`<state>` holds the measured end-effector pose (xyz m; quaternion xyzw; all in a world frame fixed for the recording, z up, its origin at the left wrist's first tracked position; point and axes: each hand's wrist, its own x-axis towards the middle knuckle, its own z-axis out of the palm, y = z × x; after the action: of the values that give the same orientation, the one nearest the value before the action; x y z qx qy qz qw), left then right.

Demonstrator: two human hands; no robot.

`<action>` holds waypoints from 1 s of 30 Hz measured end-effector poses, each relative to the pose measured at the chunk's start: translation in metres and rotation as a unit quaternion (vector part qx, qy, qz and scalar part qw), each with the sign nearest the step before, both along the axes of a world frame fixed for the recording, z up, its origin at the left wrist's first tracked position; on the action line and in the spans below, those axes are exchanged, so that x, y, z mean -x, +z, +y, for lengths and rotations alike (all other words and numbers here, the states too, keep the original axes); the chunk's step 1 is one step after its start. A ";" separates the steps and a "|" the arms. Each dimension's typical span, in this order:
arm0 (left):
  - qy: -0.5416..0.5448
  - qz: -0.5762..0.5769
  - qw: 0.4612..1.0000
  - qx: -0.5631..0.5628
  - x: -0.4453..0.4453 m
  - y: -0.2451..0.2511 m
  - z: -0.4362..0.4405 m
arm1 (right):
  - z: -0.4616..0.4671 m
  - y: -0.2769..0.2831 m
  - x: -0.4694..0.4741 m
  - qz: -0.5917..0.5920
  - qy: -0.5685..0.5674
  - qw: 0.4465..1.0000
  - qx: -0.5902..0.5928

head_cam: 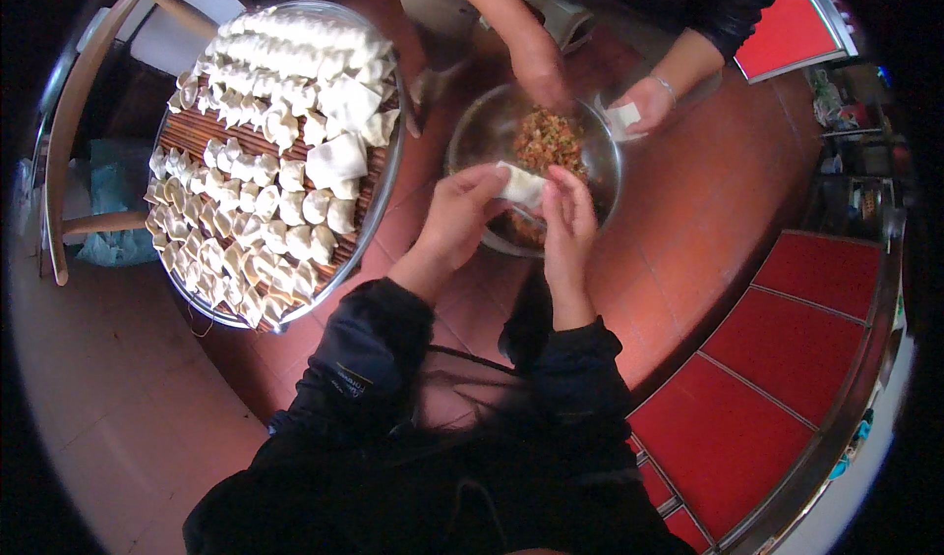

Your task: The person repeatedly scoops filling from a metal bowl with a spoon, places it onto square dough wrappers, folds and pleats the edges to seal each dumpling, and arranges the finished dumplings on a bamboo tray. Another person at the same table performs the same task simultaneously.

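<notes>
My left hand and my right hand hold a folded dumpling wrapper between them, one end in each. Whether filling lies inside its fold cannot be seen. Directly beneath is a wide metal bowl, partly covered by my hands. A mound of chopped filling, orange and green, sits in it. To the left, a round tray with a slatted brown surface carries many rows of folded dumplings. Two stacks of square wrappers rest among them, near the tray's right side.
Across the bowl, a person's hand reaches over the filling, blurred. That person's other hand holds a wrapper. Red cabinet panels run along the right. A wooden chair frame stands beyond the tray, above the tiled floor.
</notes>
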<state>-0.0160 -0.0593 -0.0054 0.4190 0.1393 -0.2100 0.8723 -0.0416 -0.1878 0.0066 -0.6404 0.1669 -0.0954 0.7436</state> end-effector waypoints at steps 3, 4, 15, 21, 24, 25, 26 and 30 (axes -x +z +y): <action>-0.055 -0.075 0.987 -0.130 0.002 0.000 0.000 | -0.002 -0.004 -0.002 0.000 0.055 0.996 0.072; -0.068 -0.083 0.983 -0.152 0.002 0.001 0.000 | -0.004 -0.006 -0.002 0.041 0.068 0.990 0.114; -0.009 -0.081 0.990 -0.114 0.000 0.005 -0.012 | -0.010 -0.008 -0.002 0.038 0.042 0.996 -0.070; -0.033 -0.090 0.981 -0.168 0.000 -0.002 -0.013 | -0.012 -0.011 -0.003 0.044 0.046 0.997 0.032; -0.044 -0.101 0.978 -0.178 0.000 -0.001 -0.013 | -0.014 -0.015 -0.004 0.060 0.049 0.993 0.086; -0.050 -0.104 0.976 -0.186 0.000 -0.001 -0.013 | -0.015 -0.015 -0.004 0.067 0.048 0.991 0.102; -0.054 -0.109 0.974 -0.191 0.000 0.000 -0.013 | -0.015 -0.016 -0.004 0.058 0.047 0.991 0.110; -0.039 -0.086 0.981 -0.168 -0.001 -0.001 -0.014 | -0.014 -0.013 -0.005 0.051 0.046 0.992 0.110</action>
<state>-0.0154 -0.0732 -0.0060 0.5814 0.0812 -0.1803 0.7892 -0.0366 -0.2014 -0.0067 -0.7295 0.1638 -0.0463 0.6625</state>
